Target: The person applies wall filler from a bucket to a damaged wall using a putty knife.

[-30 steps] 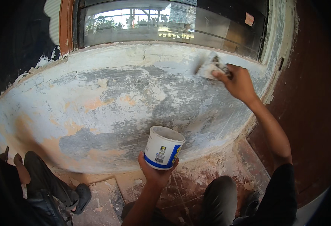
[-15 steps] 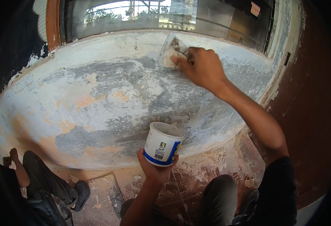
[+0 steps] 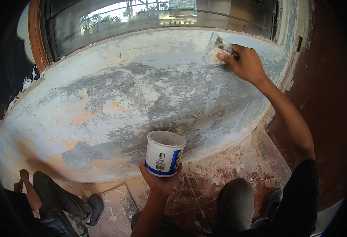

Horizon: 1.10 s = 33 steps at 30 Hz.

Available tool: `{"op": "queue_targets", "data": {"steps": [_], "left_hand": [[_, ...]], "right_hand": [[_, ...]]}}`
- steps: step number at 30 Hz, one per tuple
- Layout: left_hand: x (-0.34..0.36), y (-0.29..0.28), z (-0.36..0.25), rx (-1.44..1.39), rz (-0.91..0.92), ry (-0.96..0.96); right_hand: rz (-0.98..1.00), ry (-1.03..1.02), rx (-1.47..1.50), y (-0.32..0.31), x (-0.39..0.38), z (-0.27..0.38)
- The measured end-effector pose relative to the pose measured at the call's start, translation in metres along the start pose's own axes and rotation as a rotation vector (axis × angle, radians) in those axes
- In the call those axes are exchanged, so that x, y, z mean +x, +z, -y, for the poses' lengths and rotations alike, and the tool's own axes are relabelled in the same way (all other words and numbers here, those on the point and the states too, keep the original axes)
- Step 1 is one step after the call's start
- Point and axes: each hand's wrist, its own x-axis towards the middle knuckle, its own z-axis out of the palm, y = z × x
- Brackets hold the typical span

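My left hand (image 3: 160, 182) grips a white plastic tub (image 3: 157, 156) with a blue band from below, in front of the wall. The tub stands upright with its top uncovered; pale residue coats its inner wall, and its bottom is out of sight. Higher up and to the right, my right hand (image 3: 246, 63) pinches a putty knife (image 3: 215, 53) smeared with pale and dark filler. Its blade lies against the patchy grey and white wall (image 3: 138, 94), just below the window. A smooth pale strip of putty (image 3: 173, 59) runs left from the blade.
Along the top is a window (image 3: 122, 23) with a reddish-brown frame post (image 3: 37, 35). A dark brown panel (image 3: 323, 98) stands at the right. Another person's leg (image 3: 58, 197) and clog (image 3: 96, 207) are at lower left. Dust and flakes cover the floor (image 3: 205, 185).
My right hand has slid the putty knife rightward along the wall under the window, leaving a smooth pale strip. The view has shifted slightly; the tub remains in my left hand.
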Motion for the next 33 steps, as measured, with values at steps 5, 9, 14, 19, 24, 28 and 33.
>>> {"op": "queue_targets", "data": {"steps": [5,9,14,19,24,28,33], "left_hand": [[-0.004,-0.002,0.000,0.004,0.002,-0.007],[0.002,-0.008,0.002,0.000,0.061,-0.019],[0.000,-0.003,0.003,0.029,-0.003,-0.032],[0.004,0.003,0.007,0.027,-0.019,-0.049],[0.010,-0.003,0.009,0.031,0.044,-0.046],[0.012,-0.002,0.009,0.055,0.028,-0.070],[0.002,0.002,0.008,0.033,0.034,-0.061]], "right_hand": [[-0.008,0.038,-0.033,-0.040,-0.027,-0.041],[0.056,0.096,-0.059,-0.061,-0.054,-0.031],[0.125,-0.059,-0.042,-0.059,-0.032,0.017],[0.105,-0.400,-0.205,-0.039,0.028,0.063],[0.089,-0.500,-0.378,-0.037,0.064,0.088],[0.043,-0.474,-0.431,-0.047,0.066,0.092],[0.056,-0.292,-0.443,-0.099,0.063,0.098]]}}
